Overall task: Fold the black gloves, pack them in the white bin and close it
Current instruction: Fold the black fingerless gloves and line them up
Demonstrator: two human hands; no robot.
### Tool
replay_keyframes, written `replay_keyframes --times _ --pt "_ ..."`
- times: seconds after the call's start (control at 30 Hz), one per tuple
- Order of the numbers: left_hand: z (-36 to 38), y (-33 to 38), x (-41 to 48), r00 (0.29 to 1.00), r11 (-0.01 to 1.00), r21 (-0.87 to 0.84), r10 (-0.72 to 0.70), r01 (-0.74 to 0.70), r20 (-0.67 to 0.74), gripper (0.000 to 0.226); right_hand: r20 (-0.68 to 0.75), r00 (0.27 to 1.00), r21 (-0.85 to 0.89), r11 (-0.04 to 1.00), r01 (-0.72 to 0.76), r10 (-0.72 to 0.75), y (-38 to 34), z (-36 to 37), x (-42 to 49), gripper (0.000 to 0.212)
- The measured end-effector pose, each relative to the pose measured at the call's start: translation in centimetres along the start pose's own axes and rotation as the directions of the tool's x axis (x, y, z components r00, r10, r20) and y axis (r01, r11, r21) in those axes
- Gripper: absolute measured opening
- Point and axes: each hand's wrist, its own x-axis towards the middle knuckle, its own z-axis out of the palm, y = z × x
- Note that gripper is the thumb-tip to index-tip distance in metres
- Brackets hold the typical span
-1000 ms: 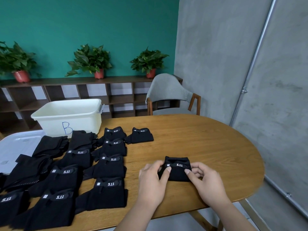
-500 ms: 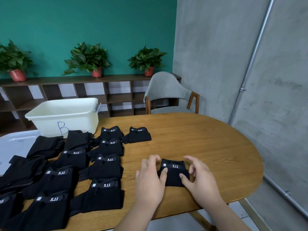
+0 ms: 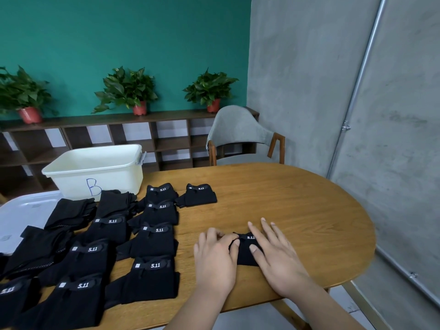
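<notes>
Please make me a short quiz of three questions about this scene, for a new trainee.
1. True or false: the lid is closed on the white bin.
2. The glove that the left hand and right hand touch lies: A) in the bin, B) on the table, C) on the lid.
3. How many potted plants stand on the shelf?
Key: 1 false; 2 B; 3 three.

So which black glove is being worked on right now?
The lone glove near the table front edge: the left hand grips its side and the right hand presses flat on it. The other gloves lie untouched in rows further left.
</notes>
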Motion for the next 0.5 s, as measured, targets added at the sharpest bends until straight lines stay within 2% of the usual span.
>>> replay_keyframes --times 0.1,0.2,0.27,0.33,0.43,0.5 --pt "-0.7 0.2 -0.2 0.997 0.999 0.026 0.049 -0.047 -0.062 0.031 -0.155 0.983 0.311 0.949 -0.046 0.098 0.5 -0.6 -0.1 0.052" --pt "-2.1 1.9 -0.7 0.985 0.982 0.083 0.172 -0.169 -0.026 0.045 -0.262 0.934 0.457 0.884 -0.103 0.244 1.2 -0.7 -0.1 0.051" --pt "-2.1 3.4 -1.6 0.952 0.948 0.101 0.294 -0.302 0.091 0.053 -0.273 0.920 0.483 0.867 -0.123 0.282 1.4 -0.7 0.0 0.050" --pt "-1.7 4.6 -2.6 0.905 0.921 0.114 0.332 -0.372 0.265 0.068 -0.256 0.920 0.479 0.866 -0.145 0.296 1.5 -0.7 0.0 0.050" --pt "-1.3 5.0 -2.9 0.819 0.927 0.133 0.236 -0.352 0.523 0.080 -0.231 0.928 0.426 0.888 -0.172 0.291 1.5 -0.5 0.1 0.051" --pt "-1.5 4.6 -1.8 0.801 0.930 0.170 0.178 -0.327 0.571 0.080 -0.228 0.934 0.376 0.910 -0.176 0.275 1.5 -0.3 0.2 0.052"
